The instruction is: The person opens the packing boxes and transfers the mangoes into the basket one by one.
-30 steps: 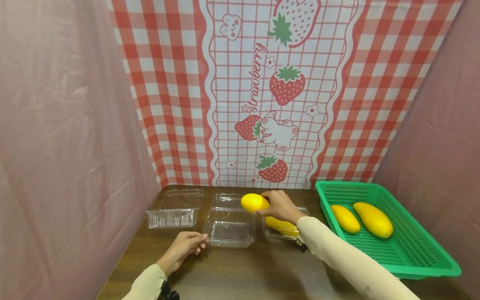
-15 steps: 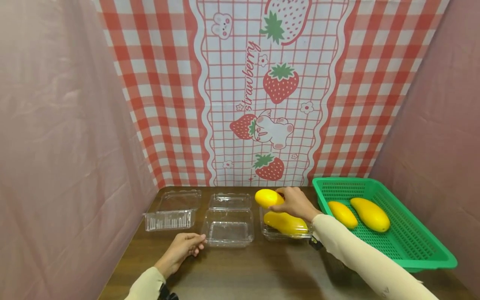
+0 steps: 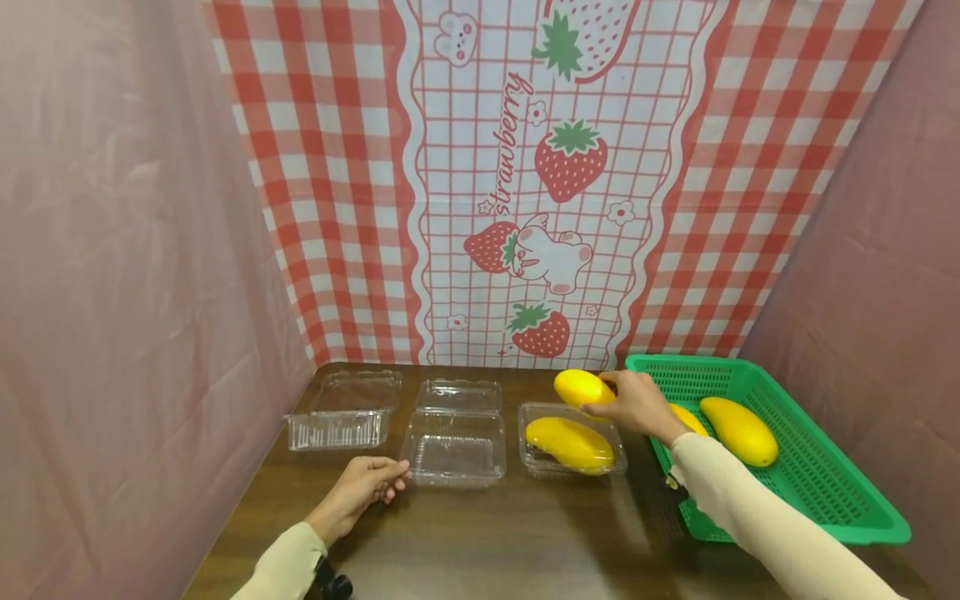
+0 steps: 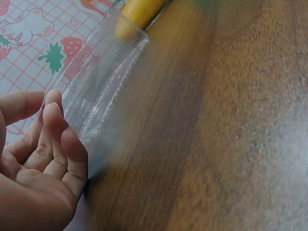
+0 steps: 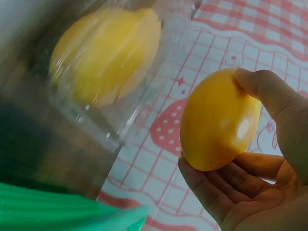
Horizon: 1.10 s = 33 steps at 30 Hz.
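My right hand grips a yellow mango in the air, thumb on one side and fingers under the other. Just left of the green basket, the mango hangs near a clear plastic clamshell with another mango lying in it. My left hand pinches the left rim of the middle clear clamshell, which stands open on the table. In the left wrist view, its thumb and index finger meet at that rim while the other fingers curl loosely.
A green perforated basket at the right holds two mangoes, one partly hidden by my right hand. A third open clear clamshell stands at the far left of the brown table. A checked strawberry cloth hangs behind.
My right hand has moved right with the mango, from over the middle clamshell towards the basket, uncovering the filled clamshell. The left hand stays at the middle clamshell's rim.
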Motion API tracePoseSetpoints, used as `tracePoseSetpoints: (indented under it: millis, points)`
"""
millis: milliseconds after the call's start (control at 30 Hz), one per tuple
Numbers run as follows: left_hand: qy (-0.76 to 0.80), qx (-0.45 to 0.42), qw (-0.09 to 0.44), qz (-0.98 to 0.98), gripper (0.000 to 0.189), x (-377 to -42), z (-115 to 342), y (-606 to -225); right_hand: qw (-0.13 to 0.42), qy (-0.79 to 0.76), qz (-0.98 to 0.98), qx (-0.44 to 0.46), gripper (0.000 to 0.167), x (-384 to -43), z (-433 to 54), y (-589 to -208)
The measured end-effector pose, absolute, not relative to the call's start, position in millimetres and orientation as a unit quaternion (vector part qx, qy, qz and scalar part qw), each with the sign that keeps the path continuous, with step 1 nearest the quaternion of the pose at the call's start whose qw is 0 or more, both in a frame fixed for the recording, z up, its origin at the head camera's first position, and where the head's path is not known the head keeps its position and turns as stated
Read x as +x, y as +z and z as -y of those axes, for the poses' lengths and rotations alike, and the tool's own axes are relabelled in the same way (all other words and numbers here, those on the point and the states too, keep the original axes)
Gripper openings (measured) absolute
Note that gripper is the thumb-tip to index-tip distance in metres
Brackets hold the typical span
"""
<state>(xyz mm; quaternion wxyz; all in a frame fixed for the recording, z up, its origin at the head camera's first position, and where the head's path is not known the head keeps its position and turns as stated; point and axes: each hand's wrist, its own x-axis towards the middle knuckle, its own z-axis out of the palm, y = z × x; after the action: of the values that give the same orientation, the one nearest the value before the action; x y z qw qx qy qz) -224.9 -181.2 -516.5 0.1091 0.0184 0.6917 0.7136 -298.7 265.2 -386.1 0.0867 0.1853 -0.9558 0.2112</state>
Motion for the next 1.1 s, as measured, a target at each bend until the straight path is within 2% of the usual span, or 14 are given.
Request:
tracePoseSetpoints:
  millis: [133, 367, 600, 833, 1100]
  points:
    - [0.713, 0.018, 0.112, -0.692, 0.03, -225.0, 181.2, -516.3, 0.08, 0.22, 0.958, 0.169, 0.054, -296.0, -279.0, -385.9]
    - [0.714, 0.018, 0.113, -0.691, 0.031, -225.1, 180.3, -516.6, 0.053, 0.236, 0.961, 0.133, 0.076, -287.3, -301.3, -386.5]
    - [0.714, 0.019, 0.11, -0.691, 0.03, -224.7, 181.6, -515.8, 0.072, 0.231, 0.962, 0.13, 0.065, -282.3, -323.8, -388.6]
    - [0.714, 0.02, 0.114, -0.691, 0.028, -223.2, 182.6, -517.8, 0.054, 0.236, 0.964, 0.109, 0.078, -274.4, -346.6, -389.5]
    - [0.715, 0.021, 0.113, -0.69, 0.031, -224.4, 182.4, -516.0, 0.042, 0.252, 0.963, 0.086, 0.08, -261.5, -373.8, -387.7]
